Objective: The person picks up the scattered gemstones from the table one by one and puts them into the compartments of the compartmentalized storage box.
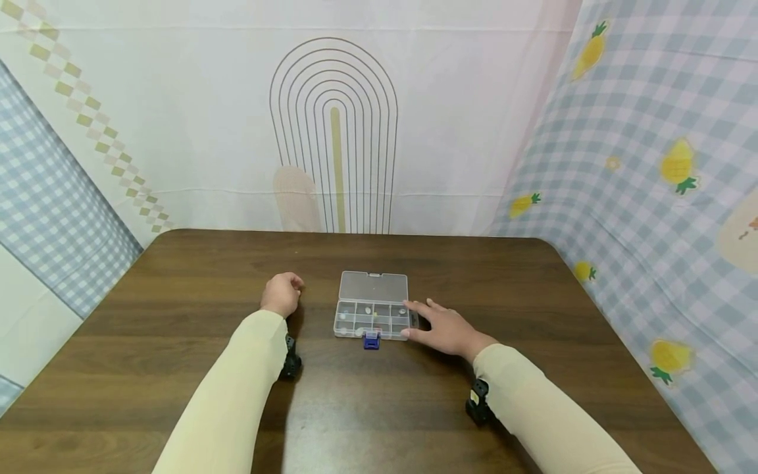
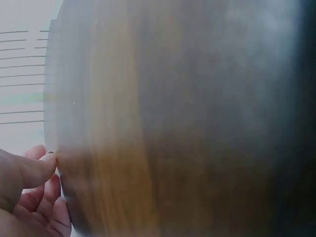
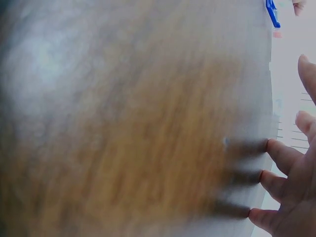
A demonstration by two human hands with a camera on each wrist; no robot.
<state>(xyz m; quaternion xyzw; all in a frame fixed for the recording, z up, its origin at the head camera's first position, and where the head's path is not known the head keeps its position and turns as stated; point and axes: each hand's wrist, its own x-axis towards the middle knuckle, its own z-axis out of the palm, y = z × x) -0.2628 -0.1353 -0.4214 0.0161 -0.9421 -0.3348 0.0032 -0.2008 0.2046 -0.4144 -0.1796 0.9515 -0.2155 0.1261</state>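
Observation:
A clear plastic compartment box (image 1: 372,320) lies on the wooden table with its lid (image 1: 373,287) tilted back. Several small pale and yellowish pieces sit in its compartments. A blue clasp (image 1: 371,341) is at the front. My left hand (image 1: 282,293) is left of the box, apart from it. In the left wrist view its thumb and forefinger pinch a tiny dark piece (image 2: 51,152), too small to identify. My right hand (image 1: 444,328) is spread at the box's right side, thumb and forefinger at its edge. Head-view detail cannot settle whether they touch it.
The brown wooden table (image 1: 367,408) has rounded far corners. A white cloth (image 1: 450,131) with arch lines hangs behind it, and a checked cloth (image 1: 639,217) with pineapples hangs along the right. A dark wrist device (image 1: 478,401) sits on the right sleeve.

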